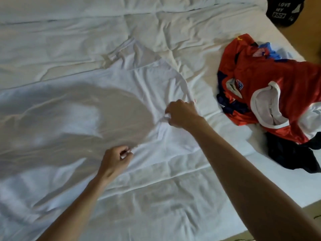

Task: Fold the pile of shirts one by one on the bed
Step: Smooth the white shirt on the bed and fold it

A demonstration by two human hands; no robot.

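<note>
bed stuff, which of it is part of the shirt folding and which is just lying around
Part of the job:
- flat white cotton shirt, pinched by left hand and right hand
- crumpled pile topped by a red jersey
- white bed sheet

Lying about:
- black printed garment at the far corner

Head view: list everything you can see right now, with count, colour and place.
White shirt: one, white, spread on the bed at centre, pinched by both hands.
Red jersey: one, red with navy and white collar, top of the pile at right.
Dark garment: one, navy-black, under the pile's near edge.
Black item: one, black with white lettering, far right corner.
Bed: one, white sheets.
Left hand: pinches the shirt's fabric.
Right hand: pinches the shirt, farther right.
</note>
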